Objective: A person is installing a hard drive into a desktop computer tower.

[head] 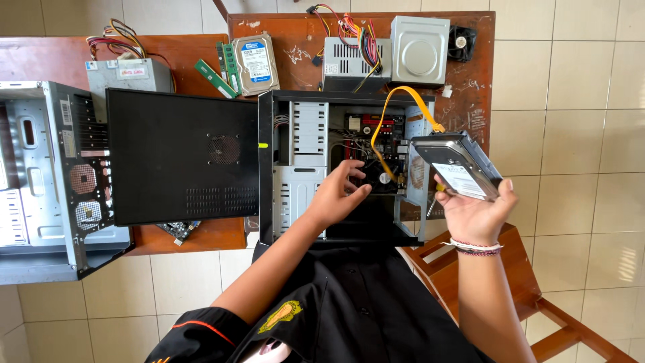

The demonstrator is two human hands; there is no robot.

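A hard drive (459,166) is held in the right hand (474,214), gripped from below with the fingers closed around its lower edge, so that it is kept tilted in the air just to the right of an open black computer case (269,168) that stands on the bench (470,87). A yellow flat cable (384,114) is seen arching from inside the case over its top edge towards the upper corner of the drive. The left hand (336,195) is stretched into the open case, its fingers spread loosely and clamped on nothing, close to the fan and the red board at the middle; whether anything there is actually touched cannot be told. The two hands are kept well apart. The removed black side panel (181,158) is laid flat to the left of the case, and a second, grey case (47,181) is placed further left, open as well. At the back of the bench, a second hard drive (256,64), green memory sticks (216,78), a power supply with coloured wires (349,60), a grey optical drive (420,50) and a small black fan (462,42) are laid out. A wooden chair (517,269) is seen beneath the right forearm.
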